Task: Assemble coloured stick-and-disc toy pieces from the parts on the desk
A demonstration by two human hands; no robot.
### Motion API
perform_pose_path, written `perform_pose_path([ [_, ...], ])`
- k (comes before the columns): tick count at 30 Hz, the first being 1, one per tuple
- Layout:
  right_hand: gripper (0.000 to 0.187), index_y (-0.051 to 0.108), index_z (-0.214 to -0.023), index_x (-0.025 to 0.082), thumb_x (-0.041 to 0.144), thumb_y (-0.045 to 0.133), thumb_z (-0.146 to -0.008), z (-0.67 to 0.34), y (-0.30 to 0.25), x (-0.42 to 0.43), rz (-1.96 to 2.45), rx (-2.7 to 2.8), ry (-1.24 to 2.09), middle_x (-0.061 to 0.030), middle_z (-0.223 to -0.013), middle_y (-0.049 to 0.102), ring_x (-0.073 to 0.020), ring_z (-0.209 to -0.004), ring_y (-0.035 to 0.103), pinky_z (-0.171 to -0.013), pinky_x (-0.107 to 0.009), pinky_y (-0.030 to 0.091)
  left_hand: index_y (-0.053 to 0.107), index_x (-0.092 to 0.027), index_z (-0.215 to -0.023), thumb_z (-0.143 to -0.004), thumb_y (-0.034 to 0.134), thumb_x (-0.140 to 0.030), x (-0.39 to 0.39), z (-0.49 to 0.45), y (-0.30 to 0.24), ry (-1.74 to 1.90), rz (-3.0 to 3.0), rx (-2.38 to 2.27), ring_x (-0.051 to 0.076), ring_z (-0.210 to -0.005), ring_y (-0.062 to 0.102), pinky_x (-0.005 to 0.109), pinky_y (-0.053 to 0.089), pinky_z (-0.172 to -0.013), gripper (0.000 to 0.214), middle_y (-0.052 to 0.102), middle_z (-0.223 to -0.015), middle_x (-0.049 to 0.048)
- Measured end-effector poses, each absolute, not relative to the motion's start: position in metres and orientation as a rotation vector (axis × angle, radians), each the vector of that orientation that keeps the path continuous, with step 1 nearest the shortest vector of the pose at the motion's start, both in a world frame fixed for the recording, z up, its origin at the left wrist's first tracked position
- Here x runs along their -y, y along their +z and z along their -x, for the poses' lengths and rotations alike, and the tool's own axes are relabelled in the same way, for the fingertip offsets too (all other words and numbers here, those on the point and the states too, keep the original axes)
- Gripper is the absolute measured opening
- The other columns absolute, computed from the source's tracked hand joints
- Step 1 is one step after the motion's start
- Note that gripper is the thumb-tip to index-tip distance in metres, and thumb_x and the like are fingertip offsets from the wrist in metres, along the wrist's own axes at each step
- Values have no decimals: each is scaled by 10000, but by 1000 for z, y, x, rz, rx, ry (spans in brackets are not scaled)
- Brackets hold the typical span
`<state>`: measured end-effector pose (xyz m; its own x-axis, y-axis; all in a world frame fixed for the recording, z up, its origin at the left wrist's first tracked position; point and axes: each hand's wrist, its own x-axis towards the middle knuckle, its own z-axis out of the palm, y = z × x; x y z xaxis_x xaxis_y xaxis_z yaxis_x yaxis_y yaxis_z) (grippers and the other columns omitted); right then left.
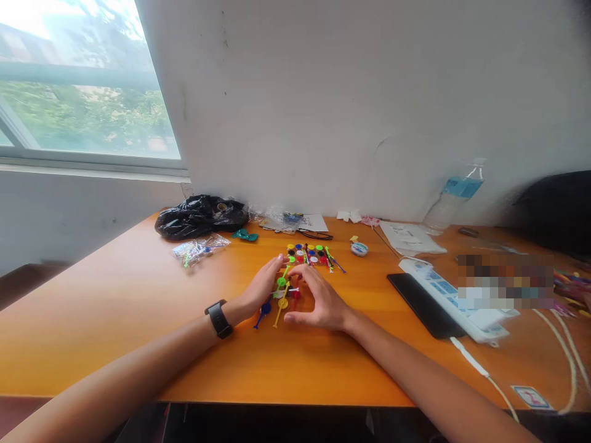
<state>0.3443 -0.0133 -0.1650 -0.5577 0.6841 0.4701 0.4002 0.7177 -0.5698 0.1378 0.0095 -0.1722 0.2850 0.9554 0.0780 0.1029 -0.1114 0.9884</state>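
Note:
My left hand [264, 283], with a black watch on the wrist, rests on its edge with fingers stretched forward. My right hand [324, 301] curves opposite it, thumb and fingers apart. Between them lie several thin plastic sticks with forked ends and round discs: a yellow one [282, 303], a green one [282, 281], a blue one [265, 308] and a red one [296, 293]. White and black pieces among them are partly covered. Just beyond my fingertips, coloured discs [318, 248] sit in rows, with loose sticks [329, 259] at their right.
A black plastic bag [201, 216] and a clear bag of small parts [198, 251] lie at the back left. On the right are a black phone [422, 304], a white power strip [450, 298], cables and a plastic bottle [455, 195]. A small round container [359, 248] stands behind my right hand.

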Motion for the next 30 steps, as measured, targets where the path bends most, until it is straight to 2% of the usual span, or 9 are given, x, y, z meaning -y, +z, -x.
perform_pose_path([
  [4, 826, 512, -1474, 255, 620, 847, -813, -347, -165, 10, 811, 2228, 444, -157, -1479, 577, -364, -1409, 519, -1215, -523, 381, 571, -269, -1446, -959, 296, -864, -8, -140, -167, 917, -1240, -973, 297, -1277, 659, 411, 596, -972, 817, 653, -1424, 122],
  [8, 902, 493, -1565, 280, 623, 850, -810, -347, -169, 8, 818, 2332, 498, -155, -1623, 474, -367, -1523, 416, -1255, -549, 339, 560, -236, -1438, -990, 241, -795, -8, -139, -161, 939, -1173, -973, 299, -1387, 592, 422, 581, -1049, 785, 577, -1541, 119],
  [11, 784, 617, -1491, 328, 613, 861, -804, -346, -173, 8, 787, 2420, 535, -123, -1683, 417, -371, -1539, 400, -1250, -558, 352, 586, -236, -1385, -1019, 291, -713, -13, -133, -162, 1032, -1187, -1103, 297, -1445, 536, 433, 521, -1132, 669, 536, -1588, 113],
  [13, 679, 690, -1416, 322, 593, 858, -816, -346, -176, 9, 776, 2445, 530, -123, -1647, 476, -367, -1507, 447, -1236, -555, 373, 596, -252, -1354, -1026, 372, -632, -19, -123, -160, 1107, -1270, -1197, 278, -1468, 508, 428, 465, -1184, 549, 529, -1598, 95],
  [16, 609, 721, -1362, 271, 546, 854, -834, -345, -178, 12, 800, 2432, 507, -148, -1526, 604, -355, -1434, 532, -1210, -547, 408, 629, -265, -1294, -982, 512, -580, -35, -100, -146, 1072, -1502, -1251, 270, -1430, 537, 406, 460, -1167, 458, 583, -1543, 82],
  [20, 461, 776, -1203, 257, 482, 882, -815, -344, -179, 14, 776, 2403, 525, -146, -1437, 658, -330, -1346, 608, -1157, -505, 463, 711, -261, -1229, -887, 648, -630, -80, -73, -120, 795, -1803, -1313, 308, -1243, 653, 377, 543, -987, 507, 707, -1354, 85],
  [23, 403, 778, -1158, 265, 439, 884, -810, -344, -179, 14, 772, 2386, 522, -137, -1387, 668, -314, -1293, 637, -1126, -485, 484, 748, -204, -1132, -783, 771, -509, -128, -66, -107, 737, -1955, -1469, 322, -1088, 701, 349, 550, -871, 464, 753, -1186, 119],
  [27, 519, 741, -1245, 265, 513, 872, -808, -344, -181, 14, 754, 2395, 464, -146, -1411, 646, -326, -1306, 622, -1140, -511, 453, 663, -182, -1264, -702, 834, -395, -183, -67, -106, 925, -1902, -1713, 355, -1162, 666, 376, 506, -967, 625, 745, -1176, 158],
  [30, 637, 694, -1335, 272, 586, 857, -805, -344, -181, 15, 753, 2407, 420, -157, -1472, 605, -343, -1354, 584, -1160, -533, 416, 689, -175, -1139, -707, 827, -409, -209, -70, -113, 989, -1805, -1733, 346, -1028, 707, 390, 525, -907, 511, 764, -997, 132],
])
